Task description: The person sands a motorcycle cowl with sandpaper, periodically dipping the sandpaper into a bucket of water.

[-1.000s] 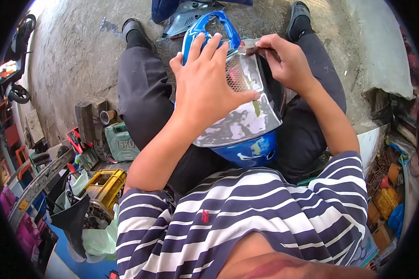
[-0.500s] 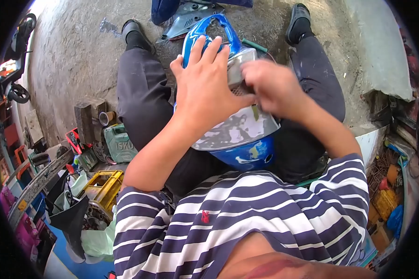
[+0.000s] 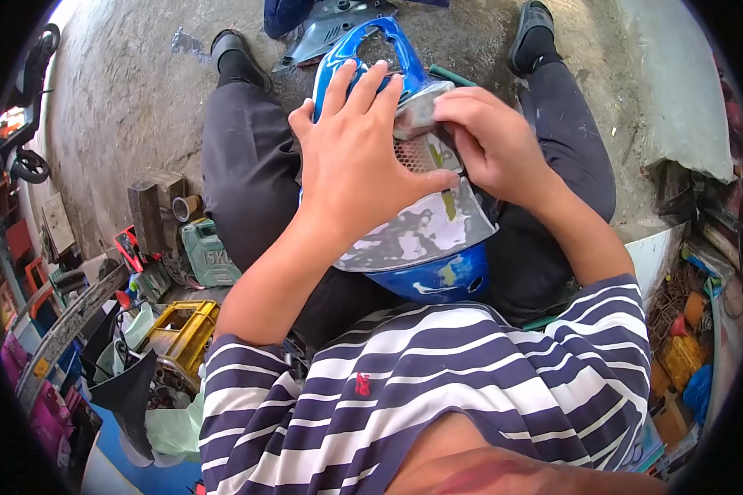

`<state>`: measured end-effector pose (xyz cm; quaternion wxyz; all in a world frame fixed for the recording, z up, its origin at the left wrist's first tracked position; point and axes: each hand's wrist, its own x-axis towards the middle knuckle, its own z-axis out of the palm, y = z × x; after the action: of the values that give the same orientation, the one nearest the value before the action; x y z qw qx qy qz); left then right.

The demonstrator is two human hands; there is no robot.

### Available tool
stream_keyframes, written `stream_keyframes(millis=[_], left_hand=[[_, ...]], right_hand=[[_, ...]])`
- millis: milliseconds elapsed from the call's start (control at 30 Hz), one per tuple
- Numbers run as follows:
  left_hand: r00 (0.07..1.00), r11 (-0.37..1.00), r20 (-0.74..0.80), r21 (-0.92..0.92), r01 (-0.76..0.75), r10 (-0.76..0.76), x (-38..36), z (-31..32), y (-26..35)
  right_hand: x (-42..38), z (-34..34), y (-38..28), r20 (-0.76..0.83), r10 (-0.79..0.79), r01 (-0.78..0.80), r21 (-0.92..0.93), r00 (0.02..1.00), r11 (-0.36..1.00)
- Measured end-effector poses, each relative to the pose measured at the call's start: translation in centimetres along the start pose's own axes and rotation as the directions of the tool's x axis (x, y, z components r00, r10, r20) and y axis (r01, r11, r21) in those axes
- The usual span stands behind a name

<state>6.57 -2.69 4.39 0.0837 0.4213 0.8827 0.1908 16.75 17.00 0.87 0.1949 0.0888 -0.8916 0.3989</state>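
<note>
Nearest is the person's striped shirt [image 3: 421, 371], with a small red emblem on the chest. On the left is a yellow crate [image 3: 182, 334] among mixed parts; on the right, a heap of clutter [image 3: 681, 355] with brown and yellow pieces in it. Just beyond the shirt, between the legs in dark trousers [image 3: 252, 157], lies a panel [image 3: 409, 247]: its near end is blue, its middle patchy grey and white, with a greenish streak and a honeycomb mesh [image 3: 411, 157]. Left of the legs, a green case [image 3: 210, 252] sits near a block [image 3: 146, 213].

The left hand [image 3: 359, 148] lies over the panel's left side, fingers spread wide, thumb reaching right across it. The right hand [image 3: 497, 142] is at the panel's far right, its fingers bent over a grey area; whether it pinches anything cannot be told. Beyond the hands rises a blue loop-shaped part [image 3: 409, 62], with a green rod [image 3: 452, 76] just right of it. Farthest, a grey plastic piece [image 3: 338, 29] lies on the concrete floor [image 3: 462, 37], between two dark shoes [image 3: 229, 41].
</note>
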Motion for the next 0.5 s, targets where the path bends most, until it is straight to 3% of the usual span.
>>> stream_keyframes(millis=[100,133,167,233,300,367,433,500], left_hand=[[1.0,1.0,-0.003,-0.011,0.018,-0.019,0.1,-0.2,0.2],[1.0,1.0,-0.003,-0.013,0.019,-0.019,0.0,-0.2,0.2],[1.0,1.0,0.004,-0.018,0.017,-0.017,-0.1,-0.2,0.2],[1.0,1.0,0.003,-0.02,0.014,-0.014,-0.2,0.0,-0.1],[1.0,1.0,0.002,-0.009,0.017,-0.017,-0.2,0.2,-0.1],[1.0,1.0,0.002,0.008,0.021,-0.021,0.0,0.2,0.3],[1.0,1.0,-0.02,-0.015,0.015,-0.015,0.1,0.2,0.2],[1.0,1.0,-0.017,-0.023,0.014,-0.015,-0.2,0.2,0.0]], right_hand=[[0.2,-0.6,1.8,-0.039,0.336,-0.331,0.097,0.941,0.939],[0.3,-0.6,1.8,-0.017,0.303,-0.302,0.054,0.953,0.952],[0.0,-0.3,1.0,-0.021,0.162,-0.162,-0.016,0.987,0.987],[0.2,-0.3,0.1,0.026,0.054,-0.054,-0.005,0.998,0.999],[0.1,-0.5,2.1,-0.021,0.263,-0.262,0.051,0.964,0.964],[0.0,-0.5,1.9,-0.01,0.17,-0.17,-0.027,0.985,0.985],[0.3,-0.1,0.0,0.044,-0.015,0.014,0.02,0.999,1.0],[-0.3,-0.5,2.3,0.009,0.159,-0.159,-0.004,0.987,0.987]])
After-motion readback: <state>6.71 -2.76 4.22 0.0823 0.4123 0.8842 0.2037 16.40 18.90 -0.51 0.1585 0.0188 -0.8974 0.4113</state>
